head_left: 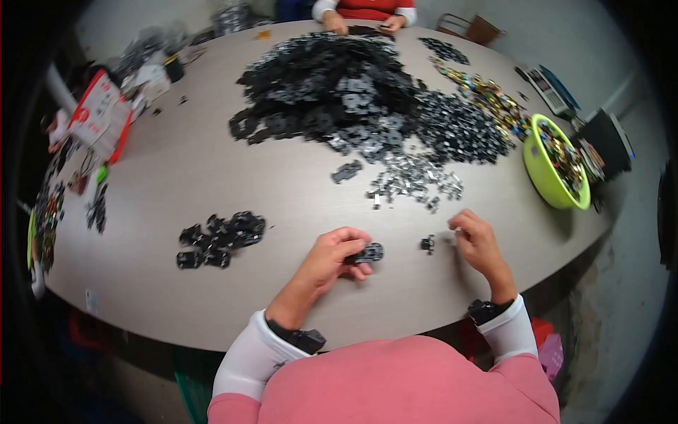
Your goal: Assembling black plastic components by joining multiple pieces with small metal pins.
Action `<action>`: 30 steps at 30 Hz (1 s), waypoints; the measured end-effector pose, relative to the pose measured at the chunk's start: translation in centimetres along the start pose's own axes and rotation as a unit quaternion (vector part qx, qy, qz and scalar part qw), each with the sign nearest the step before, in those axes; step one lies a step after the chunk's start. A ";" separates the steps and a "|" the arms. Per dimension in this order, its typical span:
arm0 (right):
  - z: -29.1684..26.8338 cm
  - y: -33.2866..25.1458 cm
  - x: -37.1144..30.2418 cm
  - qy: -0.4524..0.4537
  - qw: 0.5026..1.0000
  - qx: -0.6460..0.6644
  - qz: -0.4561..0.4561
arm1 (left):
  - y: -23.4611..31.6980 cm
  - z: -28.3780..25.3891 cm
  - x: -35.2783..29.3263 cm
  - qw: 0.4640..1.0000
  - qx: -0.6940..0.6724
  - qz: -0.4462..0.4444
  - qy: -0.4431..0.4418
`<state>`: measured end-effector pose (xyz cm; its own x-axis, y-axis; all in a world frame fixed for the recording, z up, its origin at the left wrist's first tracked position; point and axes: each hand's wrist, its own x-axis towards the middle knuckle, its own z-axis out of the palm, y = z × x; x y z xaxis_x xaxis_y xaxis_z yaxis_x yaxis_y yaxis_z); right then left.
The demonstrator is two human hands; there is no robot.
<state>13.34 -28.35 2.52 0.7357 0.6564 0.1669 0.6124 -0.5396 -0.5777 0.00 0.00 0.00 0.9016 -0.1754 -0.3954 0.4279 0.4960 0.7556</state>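
My left hand [335, 256] rests on the grey table [198, 177] with its fingers closed around a small black plastic part [370, 252]. My right hand [476, 239] lies to the right of it, fingertips pinched on the tabletop, and whether they hold a small piece I cannot tell. Between the two hands sits a tiny black piece [427, 244]. Just beyond the hands lies a scatter of small silver metal clips [417, 182].
A large heap of black plastic parts [339, 92] fills the table's middle. A small group of black parts [220, 237] lies to my left. A green bowl [547, 185] of coloured pieces stands at the right edge. Another person's hands [361, 23] work at the far side.
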 end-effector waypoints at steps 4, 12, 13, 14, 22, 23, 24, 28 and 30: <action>-2.5 0.7 0.6 -0.038 0.995 -0.023 -0.086 | -0.8 3.1 2.0 0.998 -0.055 0.029 0.024; 1.4 -1.9 0.7 -0.042 0.981 -0.108 -0.157 | 0.1 1.9 1.0 0.999 -0.037 0.015 0.019; 1.7 -1.7 0.7 -0.050 0.985 -0.070 -0.148 | 0.1 1.9 1.0 0.999 -0.037 0.016 0.025; 2.0 -1.7 0.8 -0.057 0.988 -0.031 -0.140 | 0.0 1.8 1.0 0.998 -0.056 0.006 0.011; 4.7 -8.4 1.4 0.022 0.952 0.223 -0.210 | -0.8 1.9 1.3 0.986 -0.134 0.001 -0.096; 5.0 -8.3 1.2 0.023 0.952 0.223 -0.210 | -0.8 1.9 1.2 0.979 -0.163 0.010 -0.119; 5.4 -8.1 1.2 0.026 0.955 0.184 -0.232 | -0.9 1.4 1.1 0.978 -0.160 -0.001 -0.130; 5.2 -8.3 1.3 0.034 0.960 0.124 -0.247 | -0.9 1.8 0.7 0.975 -0.183 -0.013 -0.125; 5.1 -8.1 1.4 0.036 0.962 0.118 -0.243 | -1.0 1.9 0.6 0.975 -0.181 0.002 -0.129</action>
<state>7.89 -20.37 3.39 0.4023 0.7584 0.5129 0.8127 -0.0378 -0.5815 0.29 -2.21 0.02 0.9090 -0.3577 -0.2141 0.4165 0.7565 0.5042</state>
